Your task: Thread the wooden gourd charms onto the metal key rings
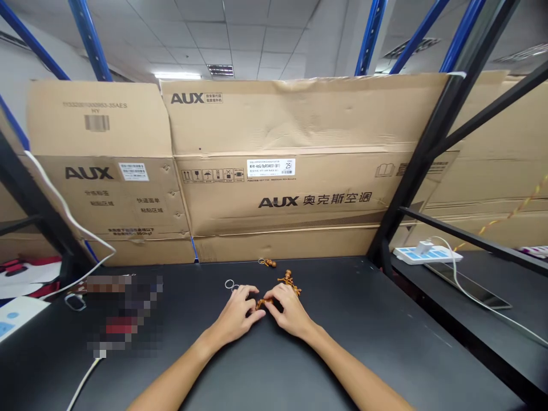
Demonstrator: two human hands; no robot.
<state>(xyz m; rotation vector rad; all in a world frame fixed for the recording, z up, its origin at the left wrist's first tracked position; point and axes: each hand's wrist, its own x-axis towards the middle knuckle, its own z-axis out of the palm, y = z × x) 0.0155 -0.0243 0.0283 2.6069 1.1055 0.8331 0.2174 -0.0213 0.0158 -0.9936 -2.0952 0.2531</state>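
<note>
On the black tabletop, my left hand (240, 315) and my right hand (288, 311) meet around a small brown beaded charm (261, 303). Fingers of both hands are pinched at its two ends, and they cover part of it. Just past my right hand lies a cluster of similar brown charms (288, 277) with cords. Farther back, near the cardboard, sits a single brown charm (270, 263) with a split ring (261, 261) at its left. A pale metal ring (229, 283) rests beyond my left hand, and another ring is partly hidden by that hand.
Cardboard panels (299, 125) stand along the back edge of the black table (342, 354). At left lie a blurred patch of items (124, 314) and a white cable (85, 379). A black rack post (422, 148) rises at right, before a power strip (428, 254) and a tablet (466, 285).
</note>
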